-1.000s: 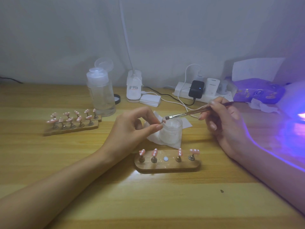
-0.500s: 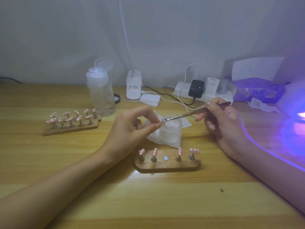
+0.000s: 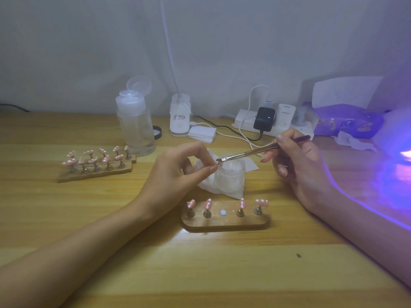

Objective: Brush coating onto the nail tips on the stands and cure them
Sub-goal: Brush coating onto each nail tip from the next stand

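My left hand (image 3: 178, 172) pinches a small nail tip between thumb and forefinger, just left of a frosted jar (image 3: 231, 176). My right hand (image 3: 295, 163) holds a thin brush (image 3: 262, 151), and its bristle end touches the pinched tip over the jar's left rim. In front of the jar lies a wooden stand (image 3: 224, 223) with several pink nail tips on metal pegs and one bare white spot in its middle. A second, longer stand (image 3: 95, 172) full of pink tips sits at the left.
A clear bottle (image 3: 135, 127) with its flip cap up stands behind the left stand. A lamp base (image 3: 180, 118), a power strip (image 3: 273, 123) with chargers and cables, and a purple pack (image 3: 349, 123) line the back. Violet light (image 3: 400, 161) glows at the right edge.
The brush tip has come down and left from above the jar onto the nail tip pinched in my left hand. My left hand has stayed where it was.
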Motion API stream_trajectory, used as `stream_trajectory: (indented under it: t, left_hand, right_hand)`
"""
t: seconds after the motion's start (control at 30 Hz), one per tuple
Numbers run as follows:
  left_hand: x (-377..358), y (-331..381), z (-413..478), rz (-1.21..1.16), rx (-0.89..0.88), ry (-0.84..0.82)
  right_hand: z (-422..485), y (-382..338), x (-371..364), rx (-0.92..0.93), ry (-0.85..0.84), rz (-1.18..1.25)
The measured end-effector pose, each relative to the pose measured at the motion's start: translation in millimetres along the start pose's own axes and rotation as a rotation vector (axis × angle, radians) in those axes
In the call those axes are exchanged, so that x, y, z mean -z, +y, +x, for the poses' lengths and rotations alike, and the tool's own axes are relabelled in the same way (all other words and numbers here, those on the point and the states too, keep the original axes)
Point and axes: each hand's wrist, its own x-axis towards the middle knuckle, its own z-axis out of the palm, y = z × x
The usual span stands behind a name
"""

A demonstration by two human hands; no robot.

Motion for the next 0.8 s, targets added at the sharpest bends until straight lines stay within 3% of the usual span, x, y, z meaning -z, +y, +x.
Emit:
stream_trajectory:
  t: [0.13,0.27,0.43,0.57,0.7,0.8]
  left_hand:
    - [-0.8,0.8,0.4,0.009,-0.005,0.006]
    - [-0.5,0.9,0.7,0.015,-0.011,0.003]
    - [-1.0,1.4,0.9,0.014,-0.008,0.007]
    - [-0.9,1.7,1.1,0.012,-0.01,0.008]
    - [-1.2,2.0,1.0,0.009,0.004,0.006]
    - [-0.7,2.7,0.7,0.003,0.006,0.003]
  right_hand:
    - [1.1,1.8,2.6,-0.023,0.061,0.003]
    - [0.4,0.0,1.2,-0.002,-0.006,0.017]
    - [1.0,0.9,1.4,-0.024,0.061,0.005]
    - [-0.2,-1.2,-0.7,0.002,-0.005,0.006]
    - [0.7,1.0,1.2,-0.02,0.065,-0.011]
    - [0.2,-0.3,0.4,0.007,0.025,0.027]
